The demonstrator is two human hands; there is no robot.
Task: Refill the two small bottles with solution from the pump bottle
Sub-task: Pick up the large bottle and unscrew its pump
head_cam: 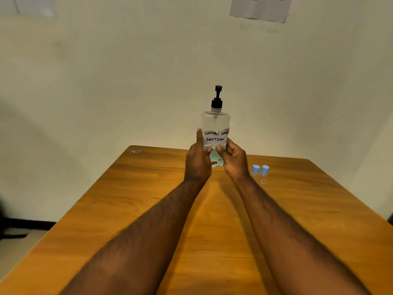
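A wooden bench [110, 209] is stretching out beneath the fingers [199, 139], catching warm light. A cream wall [106, 81] is rising behind the fingers. A paper sheet [260, 7] is hanging well above and right of them, and pale floor [14, 254] is showing far below-left.

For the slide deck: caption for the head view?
Left hand and right hand grip the upright pump bottle at the table; two small bottles, blue caps on, stand nearby.

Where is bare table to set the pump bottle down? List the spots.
Bare: the table left of the left hand, and the strip between the forearms. Crowded: just right of the right hand, where two small bottles stand close together.
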